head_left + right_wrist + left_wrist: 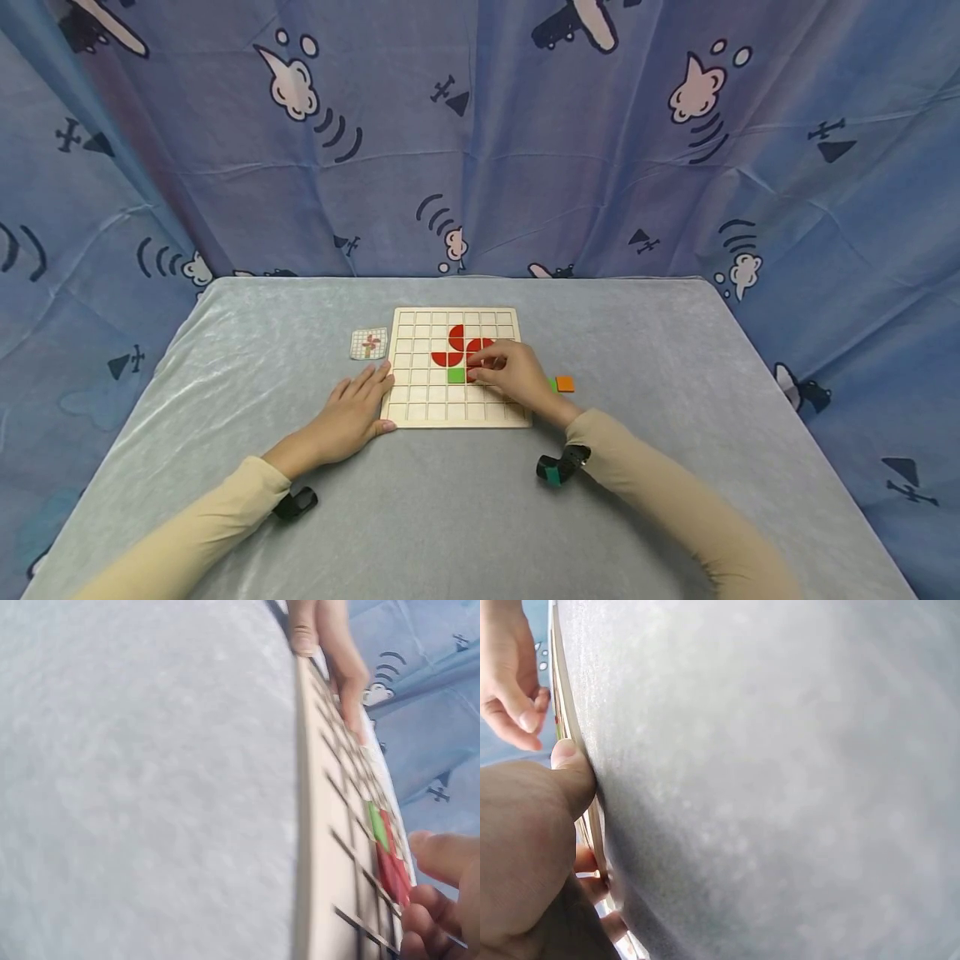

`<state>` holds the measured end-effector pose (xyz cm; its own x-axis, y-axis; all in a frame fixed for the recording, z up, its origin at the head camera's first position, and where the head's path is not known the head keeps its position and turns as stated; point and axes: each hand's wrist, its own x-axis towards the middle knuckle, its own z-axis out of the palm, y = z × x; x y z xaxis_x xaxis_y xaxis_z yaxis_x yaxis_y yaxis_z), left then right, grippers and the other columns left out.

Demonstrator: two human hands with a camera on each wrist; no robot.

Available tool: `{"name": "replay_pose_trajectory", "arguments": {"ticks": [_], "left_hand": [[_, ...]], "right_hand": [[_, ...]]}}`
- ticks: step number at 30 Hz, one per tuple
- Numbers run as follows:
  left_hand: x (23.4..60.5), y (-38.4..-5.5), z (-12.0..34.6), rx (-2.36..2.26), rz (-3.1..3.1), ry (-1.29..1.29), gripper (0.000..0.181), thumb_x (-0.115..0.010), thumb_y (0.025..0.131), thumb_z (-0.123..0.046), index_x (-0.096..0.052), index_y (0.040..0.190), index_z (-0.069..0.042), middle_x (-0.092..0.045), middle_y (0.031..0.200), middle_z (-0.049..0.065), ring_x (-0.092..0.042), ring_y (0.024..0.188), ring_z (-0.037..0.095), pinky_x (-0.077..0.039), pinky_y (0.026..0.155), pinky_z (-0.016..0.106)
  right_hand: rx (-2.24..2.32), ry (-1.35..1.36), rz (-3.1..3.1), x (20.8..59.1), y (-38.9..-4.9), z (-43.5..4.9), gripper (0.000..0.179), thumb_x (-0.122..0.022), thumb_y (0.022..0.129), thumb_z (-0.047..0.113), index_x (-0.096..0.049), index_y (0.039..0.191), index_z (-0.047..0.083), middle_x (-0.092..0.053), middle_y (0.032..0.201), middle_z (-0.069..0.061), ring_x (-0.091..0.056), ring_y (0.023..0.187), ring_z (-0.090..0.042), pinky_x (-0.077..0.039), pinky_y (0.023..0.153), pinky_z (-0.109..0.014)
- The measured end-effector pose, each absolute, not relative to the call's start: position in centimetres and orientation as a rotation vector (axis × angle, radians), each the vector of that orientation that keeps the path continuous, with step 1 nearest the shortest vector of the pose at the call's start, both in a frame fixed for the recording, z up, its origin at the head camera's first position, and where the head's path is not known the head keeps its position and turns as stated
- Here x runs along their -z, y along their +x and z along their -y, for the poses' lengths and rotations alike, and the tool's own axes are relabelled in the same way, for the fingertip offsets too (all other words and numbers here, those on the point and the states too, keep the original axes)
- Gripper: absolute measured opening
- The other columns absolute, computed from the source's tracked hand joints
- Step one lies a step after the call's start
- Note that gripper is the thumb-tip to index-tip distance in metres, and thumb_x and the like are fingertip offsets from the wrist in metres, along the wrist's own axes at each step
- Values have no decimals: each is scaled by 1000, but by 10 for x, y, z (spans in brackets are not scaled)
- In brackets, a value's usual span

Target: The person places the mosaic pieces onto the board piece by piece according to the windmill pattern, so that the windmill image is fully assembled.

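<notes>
A pale wooden grid board (420, 412) lies on the table, holding several red rounded pieces (456, 337) and a green square (456, 376). My left hand (347, 421) steadies the board at its left side, fingers extended along the edge and thumb against the near corner. Over the board's right half is my right hand (517, 375), its thumb and bent index finger apart at a red piece (394, 874) beside the green square. That piece lies in the grid, partly covered by the fingers in the head view.
A small pattern card (369, 343) with a red, green and orange design lies left of the board. Right of it sit an orange square (566, 384) and a green piece (553, 385), partly behind my right wrist. A patterned blue curtain (480, 192) hangs behind the table.
</notes>
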<state>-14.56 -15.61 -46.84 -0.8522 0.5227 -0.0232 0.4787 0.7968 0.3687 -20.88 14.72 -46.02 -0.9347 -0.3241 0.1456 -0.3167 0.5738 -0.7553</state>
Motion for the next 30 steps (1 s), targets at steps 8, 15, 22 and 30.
{"name": "replay_pose_trajectory", "arguments": {"ticks": [8,15,22,30], "left_hand": [[468,-146,156,-529,-2853,800,73,-57,99,-37,-29,154,0,-15,167,17,-16,153,42,-18,116,69],[466,-145,155,-538,-2850,797,73,-58,99,-37,-29,154,1,-16,166,18,-16,153,43,-18,116,69],[466,-145,155,-537,-2850,798,73,-58,99,-37,-29,154,1,-17,166,18,-17,153,43,-19,116,69],[466,-145,156,-552,-2846,791,73,-58,99,-36,-29,154,1,-16,166,18,-17,153,43,-18,116,69]], "right_hand": [[1409,-575,-2766,449,-211,-182,23,-79,86,19,-78,107,11,-68,87,-6,-54,70,-14,-46,63,-22],[1402,-508,-2759,448,-208,-221,26,-76,88,21,-76,113,12,-68,91,-5,-56,77,-18,-48,70,-26],[1362,-488,-2782,457,-205,-255,32,-77,88,23,-74,117,12,-70,99,-8,-58,84,-13,-48,74,-23],[1295,-499,-2788,463,-201,-287,28,-79,85,20,-76,112,11,-69,107,-10,-60,92,-18,-48,75,-20]]}}
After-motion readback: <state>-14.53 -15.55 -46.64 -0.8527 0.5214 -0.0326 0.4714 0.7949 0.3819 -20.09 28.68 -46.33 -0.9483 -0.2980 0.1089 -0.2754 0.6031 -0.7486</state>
